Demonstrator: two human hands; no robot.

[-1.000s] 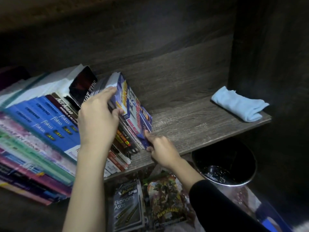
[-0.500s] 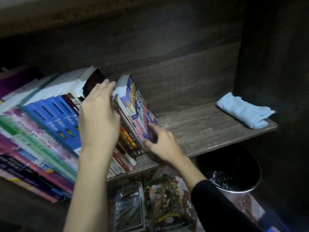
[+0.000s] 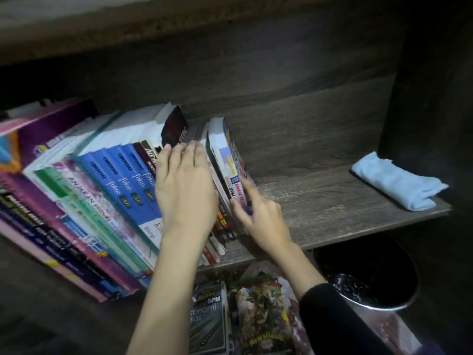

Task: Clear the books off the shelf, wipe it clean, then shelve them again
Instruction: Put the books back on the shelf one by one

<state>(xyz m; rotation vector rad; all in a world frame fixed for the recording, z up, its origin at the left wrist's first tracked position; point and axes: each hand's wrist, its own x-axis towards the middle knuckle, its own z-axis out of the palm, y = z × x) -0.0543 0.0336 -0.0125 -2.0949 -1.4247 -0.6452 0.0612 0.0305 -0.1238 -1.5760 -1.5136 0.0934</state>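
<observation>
While a long row of books [image 3: 115, 180] leans over to the left on the shelf [image 3: 332, 208], both hands are busy at its right end. The left hand [image 3: 184, 190] lies flat against the spines there, fingers straight and close together, bracing the row rather than gripping anything. The right hand [image 3: 258, 213] pinches the end book [image 3: 231, 172] low down, thumb on the spine side and fingers curled onto the cover; whether it holds one thin book or two together is hard to tell. To the right of that book the board is bare wood, and a folded pale blue cloth [image 3: 396, 185] rests at the far right end, well apart from the hands. Below the shelf's front edge some loose books [image 3: 208, 321] lie flat, beside a dark round bin [image 3: 368, 278]. Judging from this, the task looks well advanced: the cloth is set down, the open stretch of board looks wiped, and most books stand on the shelf. What seems left is straightening the row, shelving the loose books if they belong here, and removing the cloth. A clearing phase cannot be ruled out, though.
</observation>
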